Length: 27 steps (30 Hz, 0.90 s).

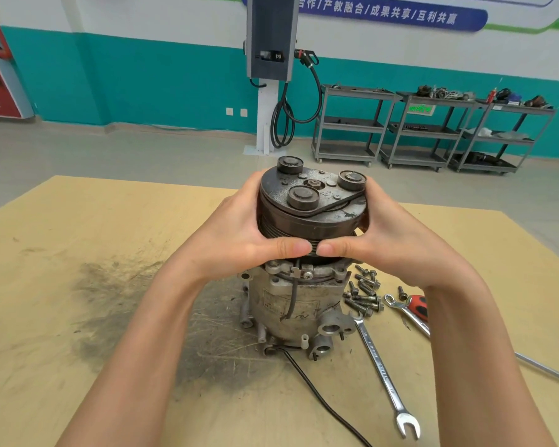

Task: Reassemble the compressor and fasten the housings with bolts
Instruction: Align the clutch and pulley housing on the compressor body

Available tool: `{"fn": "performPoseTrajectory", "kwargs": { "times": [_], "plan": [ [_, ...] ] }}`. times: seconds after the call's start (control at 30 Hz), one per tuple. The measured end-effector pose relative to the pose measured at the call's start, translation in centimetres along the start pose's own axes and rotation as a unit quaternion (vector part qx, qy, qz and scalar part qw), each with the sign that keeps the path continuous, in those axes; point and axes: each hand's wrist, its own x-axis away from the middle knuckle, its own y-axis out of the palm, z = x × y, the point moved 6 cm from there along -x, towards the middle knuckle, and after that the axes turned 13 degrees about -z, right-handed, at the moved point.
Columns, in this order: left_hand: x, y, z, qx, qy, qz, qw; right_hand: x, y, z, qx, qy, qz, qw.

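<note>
Both hands, left (239, 233) and right (388, 240), wrapped around pulley (310, 201) on compressor (297, 304); bolts (363, 293) loose on surface (78, 253), fastening not yet done.

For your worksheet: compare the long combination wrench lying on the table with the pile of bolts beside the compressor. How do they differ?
The wrench is one long, bright, polished tool; the bolts are many short, darker pieces. The wrench lies stretched out toward the near table edge; the bolts lie heaped, pointing various ways, farther back. Both are metal, rest loose on the table right of the compressor, and neither hand touches them.
</note>
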Motion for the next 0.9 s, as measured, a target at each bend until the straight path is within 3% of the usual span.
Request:
{"fn": "performPoseTrajectory", "kwargs": {
  "times": [0.27,0.9],
  "plan": [
    [0.5,-0.1,0.9,-0.048,-0.004,0.064,0.997,0.1,-0.3,0.2,-0.026,-0.048,-0.005,0.998],
    [0.4,-0.4,1.4,-0.074,-0.035,0.069,0.994,-0.4,-0.1,0.7,-0.086,-0.075,-0.006,0.993]
  ]
}}
